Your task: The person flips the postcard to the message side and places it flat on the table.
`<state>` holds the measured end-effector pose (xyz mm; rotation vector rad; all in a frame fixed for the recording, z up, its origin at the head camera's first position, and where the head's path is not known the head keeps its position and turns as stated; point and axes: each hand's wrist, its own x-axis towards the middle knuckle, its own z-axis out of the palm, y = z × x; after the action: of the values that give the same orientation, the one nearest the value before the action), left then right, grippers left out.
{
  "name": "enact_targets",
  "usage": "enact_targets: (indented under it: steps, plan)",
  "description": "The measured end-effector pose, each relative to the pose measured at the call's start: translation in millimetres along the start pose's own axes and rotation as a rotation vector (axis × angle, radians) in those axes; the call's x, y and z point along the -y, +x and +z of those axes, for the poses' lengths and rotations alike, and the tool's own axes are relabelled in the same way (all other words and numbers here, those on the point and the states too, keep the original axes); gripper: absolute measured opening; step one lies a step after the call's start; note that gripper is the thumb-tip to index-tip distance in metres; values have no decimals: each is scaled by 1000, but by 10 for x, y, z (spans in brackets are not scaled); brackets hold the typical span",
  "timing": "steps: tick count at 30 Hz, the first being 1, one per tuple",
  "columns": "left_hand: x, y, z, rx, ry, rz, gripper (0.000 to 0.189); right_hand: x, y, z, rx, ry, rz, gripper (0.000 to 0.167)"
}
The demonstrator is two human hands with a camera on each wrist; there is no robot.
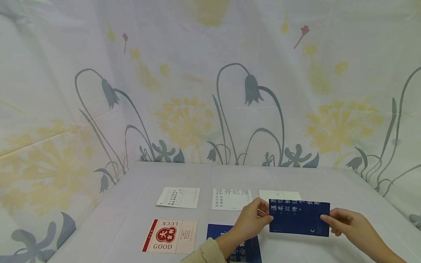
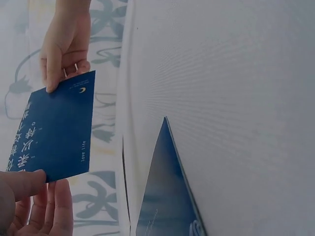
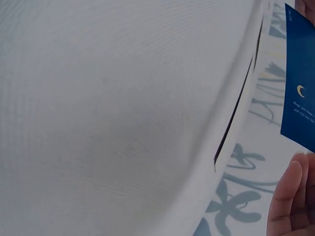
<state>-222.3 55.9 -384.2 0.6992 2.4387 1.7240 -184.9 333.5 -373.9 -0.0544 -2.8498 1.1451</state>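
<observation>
Between both hands a dark blue card (image 1: 297, 217) with white characters and a small yellow moon is held up above the table. My left hand (image 1: 253, 221) pinches its left edge, thumb in front and fingers behind. At the other end, my right hand (image 1: 350, 223) pinches the right edge the same way. In the left wrist view the blue card (image 2: 56, 130) spans from one hand to the other. Under my left forearm lies a second blue card (image 1: 250, 248), partly covered by the arm.
A pink and red card (image 1: 177, 237) reading GOOD LUCK lies at front left. Behind it is a white card (image 1: 179, 197); another white card (image 1: 230, 202) with grey characters lies in the middle. A third pale card (image 1: 279, 194) is partly hidden behind the held card.
</observation>
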Motion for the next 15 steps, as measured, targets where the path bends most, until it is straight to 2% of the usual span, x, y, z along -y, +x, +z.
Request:
enact_targets:
  steps: [7, 11, 15]
  plan:
    - [3, 2, -13, -27, 8, -19, 7, 5, -12, -13, -9, 16, 6, 35]
    - [2, 12, -31, -53, 14, -33, 9, 12, -6, -36, 10, 98, 20, 40]
    - [3, 24, -45, -48, -34, -62, 8, 7, -16, -51, 13, 219, -26, 48]
